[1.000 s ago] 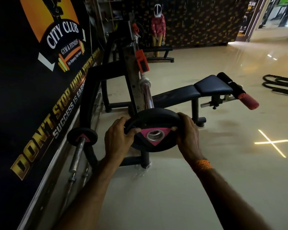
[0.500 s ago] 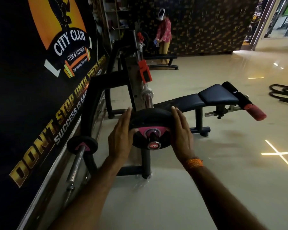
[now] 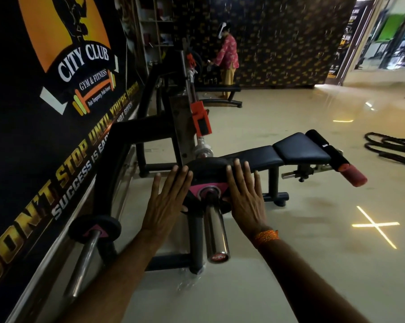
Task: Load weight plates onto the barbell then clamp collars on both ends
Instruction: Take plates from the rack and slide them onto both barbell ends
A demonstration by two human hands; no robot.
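Seating the plate on the near sleeve

The weight plate [image 3: 206, 173] is threaded partway along the barbell sleeve [image 3: 215, 227]; my left hand [image 3: 166, 201] and right hand [image 3: 245, 199] lie flat on its face, fingers spread, gripping nothing. I'd push evenly so it doesn't bind.

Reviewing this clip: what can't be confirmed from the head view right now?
- Whether the weight plate sits against the inner stop: the plate itself hides the sleeve behind.
- Barbell far end: blocked by the rack.
- Collars: none identifiable.
- Palm contact of left hand and right hand: only their backs show.
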